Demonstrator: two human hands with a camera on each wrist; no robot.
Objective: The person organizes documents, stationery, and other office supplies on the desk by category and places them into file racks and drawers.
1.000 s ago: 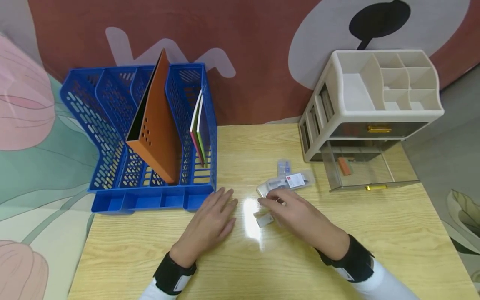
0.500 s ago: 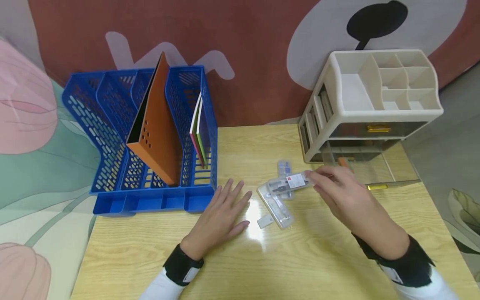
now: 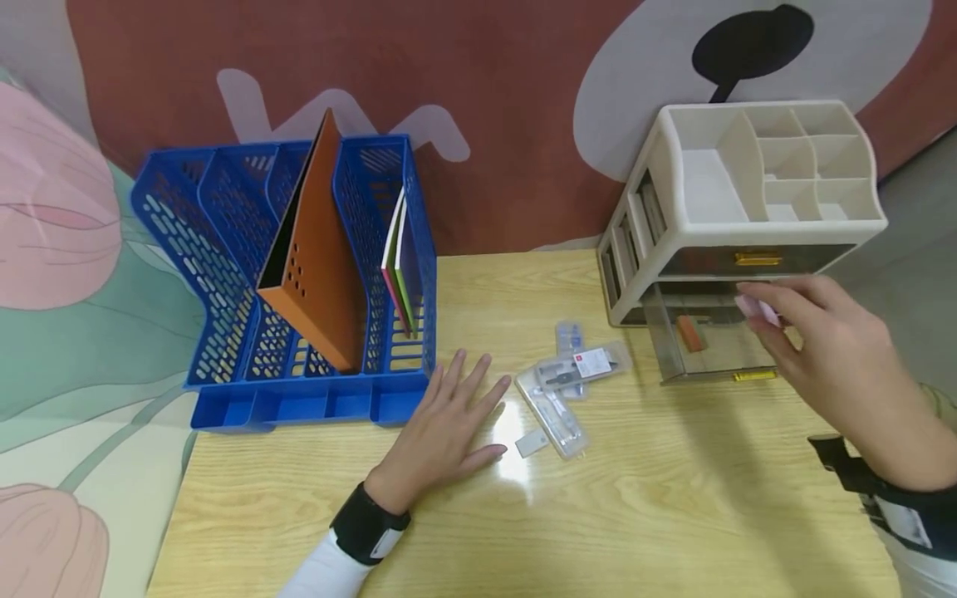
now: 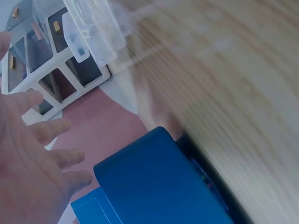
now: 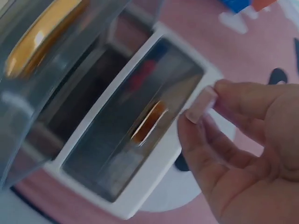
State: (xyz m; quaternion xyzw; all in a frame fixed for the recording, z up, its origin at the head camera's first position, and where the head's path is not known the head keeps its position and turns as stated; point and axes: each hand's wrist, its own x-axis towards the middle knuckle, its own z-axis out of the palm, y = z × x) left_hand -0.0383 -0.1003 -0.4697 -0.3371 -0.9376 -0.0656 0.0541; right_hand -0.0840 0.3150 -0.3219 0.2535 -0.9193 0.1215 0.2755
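My right hand is raised over the open clear drawer of the white desktop organizer. Between thumb and fingertips it pinches a small pale pink eraser. An orange block lies inside that drawer. Fingers spread, my left hand rests on the table by the blue file rack. To its right lie a small grey-white rectangular piece and a long clear case. A labelled clear case lies across that case and a bluish one.
An orange folder and thin booklets stand in the blue rack. Above the open drawer is a closed drawer with a gold handle. The organizer's top has several compartments. A printed cloth hangs behind the table.
My right hand has moved from the clear cases rightward and up to the open drawer, carrying the small eraser. My left hand has shifted slightly right and spread its fingers.
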